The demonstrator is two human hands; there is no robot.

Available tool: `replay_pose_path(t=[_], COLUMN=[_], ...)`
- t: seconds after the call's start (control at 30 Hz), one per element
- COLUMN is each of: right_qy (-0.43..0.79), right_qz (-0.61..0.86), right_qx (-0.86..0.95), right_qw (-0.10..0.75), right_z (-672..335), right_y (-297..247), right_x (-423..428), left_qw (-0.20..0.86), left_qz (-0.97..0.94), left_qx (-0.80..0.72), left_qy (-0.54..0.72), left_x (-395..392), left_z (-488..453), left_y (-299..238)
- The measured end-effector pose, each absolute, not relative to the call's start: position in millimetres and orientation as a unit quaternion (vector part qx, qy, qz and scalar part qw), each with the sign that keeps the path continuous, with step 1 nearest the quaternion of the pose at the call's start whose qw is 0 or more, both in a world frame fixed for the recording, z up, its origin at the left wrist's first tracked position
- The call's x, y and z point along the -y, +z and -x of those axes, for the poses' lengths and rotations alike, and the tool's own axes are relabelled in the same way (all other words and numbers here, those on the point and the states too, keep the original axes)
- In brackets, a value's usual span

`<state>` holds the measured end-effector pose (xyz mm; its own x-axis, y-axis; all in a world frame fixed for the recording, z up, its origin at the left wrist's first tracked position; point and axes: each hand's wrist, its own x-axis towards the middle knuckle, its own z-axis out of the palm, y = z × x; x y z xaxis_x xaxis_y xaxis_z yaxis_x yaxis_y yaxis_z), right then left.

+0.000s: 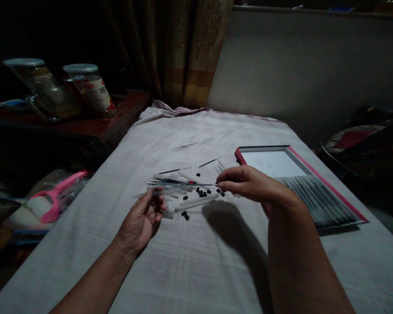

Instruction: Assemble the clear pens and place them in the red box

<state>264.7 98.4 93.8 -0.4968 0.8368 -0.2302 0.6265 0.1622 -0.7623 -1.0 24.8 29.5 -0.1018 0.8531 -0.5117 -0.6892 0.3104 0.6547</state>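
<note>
Near edge: left hand (142,222), palm partly up, thumb and fingertips closed on a pale tube (170,191), other fingers curled loosely. Right hand (249,183) comes in from the other side, thumb and forefinger pinched on the end of a thin dark rod (205,185) (pen refill, probably), which points left over the pile. Whether its far tip touches the tube, can't tell; too fine and dim.

Step in hand, my read: bringing rod and tube together. Next move would call for lining the tip up with the tube's mouth, left hand steady, right pinch light, since a rod that thin could bend.

Under and around the hands, on the pale cloth (170,270): loose tubes (196,202), small black caps (203,193), more thin rods just beyond. Right of the pile, an open box (327,183) holds a row of pens (309,196). Farther off: jars (94,91) at left, then curtain (196,56).
</note>
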Motion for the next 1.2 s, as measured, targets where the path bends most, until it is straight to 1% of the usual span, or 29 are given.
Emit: replay_pose_path(t=[0.2,0.33,0.6,0.83,1.07,1.2], right_qy=[0.454,0.459,0.435,0.409,0.415,0.432], right_qz=[0.48,0.479,0.466,0.467,0.469,0.455], right_qx=[0.742,0.738,0.763,0.778,0.773,0.769], right_qw=[0.111,0.12,0.11,0.101,0.104,0.12], right_z=[-268,-271,-259,-250,-250,-252], right_y=[95,94,89,86,89,89], right_x=[-97,-97,-98,-98,-96,-96], left_qw=[0.664,0.661,0.66,0.637,0.644,0.644], left_qz=[-0.084,-0.089,-0.148,-0.191,-0.187,-0.194], left_qx=[-0.459,-0.463,-0.457,-0.463,-0.461,-0.454], left_qy=[0.585,0.584,0.578,0.586,0.581,0.583], left_x=[-25,-26,-23,-22,-22,-22], left_z=[1,0,0,0,0,1], left_y=[33,35,26,20,21,20])
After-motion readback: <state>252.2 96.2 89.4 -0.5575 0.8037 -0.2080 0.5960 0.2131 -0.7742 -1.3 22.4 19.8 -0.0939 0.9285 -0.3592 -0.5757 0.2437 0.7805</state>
